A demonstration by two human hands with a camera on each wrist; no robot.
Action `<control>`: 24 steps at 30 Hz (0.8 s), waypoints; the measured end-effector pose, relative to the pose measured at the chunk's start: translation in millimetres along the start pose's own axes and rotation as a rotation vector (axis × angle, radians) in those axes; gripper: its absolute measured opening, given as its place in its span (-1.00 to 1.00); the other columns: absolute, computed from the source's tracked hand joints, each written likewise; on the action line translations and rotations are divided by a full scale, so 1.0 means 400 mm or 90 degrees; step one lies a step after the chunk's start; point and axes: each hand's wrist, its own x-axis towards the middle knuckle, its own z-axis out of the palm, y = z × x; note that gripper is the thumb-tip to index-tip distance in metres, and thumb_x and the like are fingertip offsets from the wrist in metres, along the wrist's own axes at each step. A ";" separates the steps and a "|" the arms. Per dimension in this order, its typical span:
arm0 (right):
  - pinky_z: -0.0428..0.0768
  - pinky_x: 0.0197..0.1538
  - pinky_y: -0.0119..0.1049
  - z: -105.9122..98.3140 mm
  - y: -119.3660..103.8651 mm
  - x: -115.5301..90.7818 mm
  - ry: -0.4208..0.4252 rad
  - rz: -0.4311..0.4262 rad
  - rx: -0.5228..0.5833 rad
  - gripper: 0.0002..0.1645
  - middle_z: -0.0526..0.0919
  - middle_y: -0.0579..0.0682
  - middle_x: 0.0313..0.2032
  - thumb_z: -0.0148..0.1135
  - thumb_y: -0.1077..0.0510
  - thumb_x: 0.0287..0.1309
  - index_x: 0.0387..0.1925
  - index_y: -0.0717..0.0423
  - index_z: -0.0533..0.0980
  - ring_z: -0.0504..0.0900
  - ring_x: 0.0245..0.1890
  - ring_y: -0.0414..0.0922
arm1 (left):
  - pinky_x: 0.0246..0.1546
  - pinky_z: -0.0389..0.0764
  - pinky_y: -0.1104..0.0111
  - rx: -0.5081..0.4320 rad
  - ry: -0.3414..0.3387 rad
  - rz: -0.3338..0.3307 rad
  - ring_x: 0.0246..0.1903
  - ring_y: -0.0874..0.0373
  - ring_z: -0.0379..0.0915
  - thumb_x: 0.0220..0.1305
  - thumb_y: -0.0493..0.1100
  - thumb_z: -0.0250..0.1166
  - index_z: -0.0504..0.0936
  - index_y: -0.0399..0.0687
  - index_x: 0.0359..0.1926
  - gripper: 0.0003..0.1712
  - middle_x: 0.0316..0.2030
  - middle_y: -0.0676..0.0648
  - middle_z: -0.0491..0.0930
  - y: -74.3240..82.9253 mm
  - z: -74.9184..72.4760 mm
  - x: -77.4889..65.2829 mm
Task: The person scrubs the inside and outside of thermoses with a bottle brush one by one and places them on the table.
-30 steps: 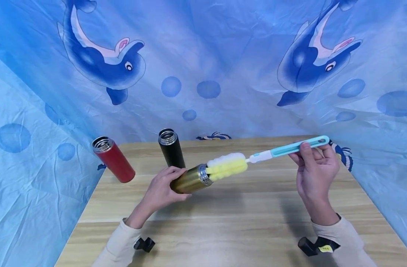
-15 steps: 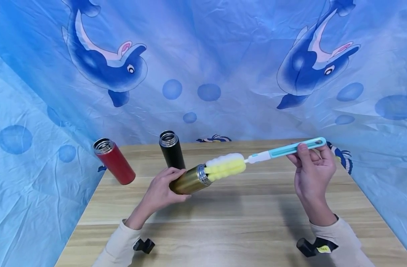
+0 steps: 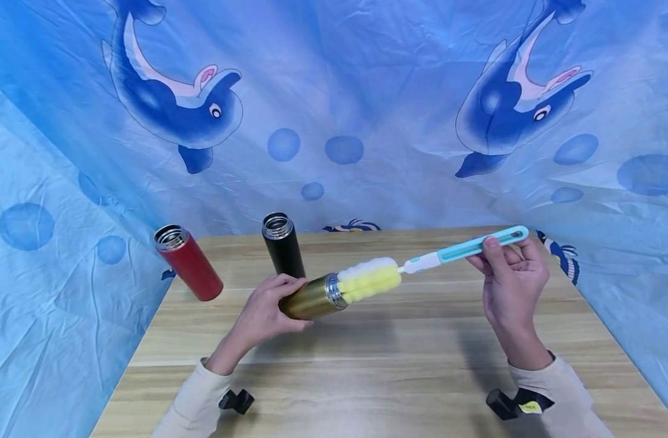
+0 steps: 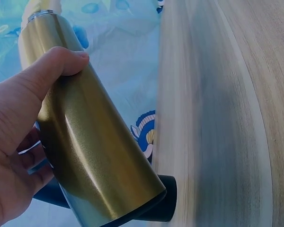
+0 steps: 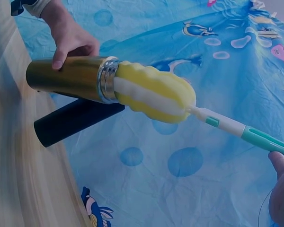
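Note:
My left hand (image 3: 268, 309) grips a gold vacuum flask (image 4: 94, 142) round its body, thumb along the near side. The flask tilts, its steel mouth facing right, raised above the table. Between thumb and fingers, my right hand (image 3: 513, 286) pinches the turquoise handle (image 3: 471, 246) of a bottle brush. The brush's yellow and white sponge head (image 5: 156, 92) sits with its tip inside the flask's mouth; most of the sponge shows outside. In the right wrist view, only the thumb and part of the right hand (image 5: 281, 189) appear at the edge.
Behind the gold flask a black flask (image 3: 281, 243) stands upright, its mouth uncapped. Farther left is a red flask (image 3: 191, 264), also uncapped. The wooden table (image 3: 367, 389) ends at a blue curtain (image 3: 400, 182) printed with dolphins, which hangs at the back and sides.
My right hand has shifted slightly left with the brush, and the sponge has dipped a little and sits slightly farther into the mouth. My left hand keeps its grip on the gold flask.

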 end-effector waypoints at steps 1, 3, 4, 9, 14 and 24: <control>0.72 -0.24 -0.16 0.000 0.000 -0.001 0.001 0.005 0.000 -0.78 0.72 0.36 -0.34 0.03 0.64 0.27 -0.06 0.61 0.41 0.81 -0.34 0.10 | -0.18 0.62 0.22 -0.001 0.000 0.001 -0.12 0.17 0.47 -0.25 0.08 0.74 0.70 -0.01 0.19 -0.13 -0.06 0.07 0.62 0.001 0.000 0.000; 0.72 -0.24 -0.16 0.000 0.002 -0.002 0.003 0.011 0.002 -0.78 0.72 0.36 -0.34 0.04 0.64 0.26 -0.06 0.61 0.42 0.81 -0.34 0.10 | -0.19 0.62 0.24 0.004 -0.002 0.006 -0.14 0.18 0.47 -0.25 0.08 0.73 0.71 -0.02 0.18 -0.14 -0.07 0.07 0.62 0.002 0.002 0.001; 0.72 -0.24 -0.16 0.000 0.003 -0.003 0.004 0.012 -0.001 -0.79 0.73 0.36 -0.35 0.05 0.64 0.26 -0.07 0.60 0.42 0.81 -0.34 0.10 | -0.20 0.62 0.24 0.007 -0.003 0.008 -0.15 0.18 0.47 -0.25 0.09 0.73 0.71 -0.02 0.18 -0.14 -0.08 0.07 0.62 0.003 0.002 0.001; 0.72 -0.22 -0.16 -0.002 0.009 -0.012 -0.006 0.015 -0.015 -0.80 0.73 0.37 -0.31 0.05 0.63 0.26 -0.08 0.61 0.43 0.81 -0.32 0.09 | -0.23 0.60 0.28 0.029 -0.014 0.015 -0.17 0.19 0.46 -0.25 0.11 0.73 0.71 -0.03 0.18 -0.12 -0.10 0.07 0.61 0.005 0.006 0.000; 0.72 -0.21 -0.17 -0.002 0.017 -0.018 -0.002 0.021 -0.012 -0.80 0.74 0.38 -0.29 0.07 0.62 0.27 -0.07 0.60 0.44 0.81 -0.30 0.08 | -0.25 0.59 0.29 0.035 -0.019 0.012 -0.20 0.20 0.45 -0.27 0.11 0.73 0.71 -0.04 0.18 -0.12 -0.12 0.08 0.61 0.009 0.009 -0.003; 0.73 -0.23 -0.19 -0.005 0.023 -0.016 0.018 0.027 0.000 -0.80 0.74 0.36 -0.32 0.08 0.62 0.26 -0.07 0.65 0.40 0.81 -0.32 0.07 | -0.22 0.60 0.29 0.016 -0.028 0.007 -0.19 0.22 0.44 -0.28 0.12 0.74 0.71 0.00 0.18 -0.11 -0.12 0.10 0.61 0.031 -0.001 -0.004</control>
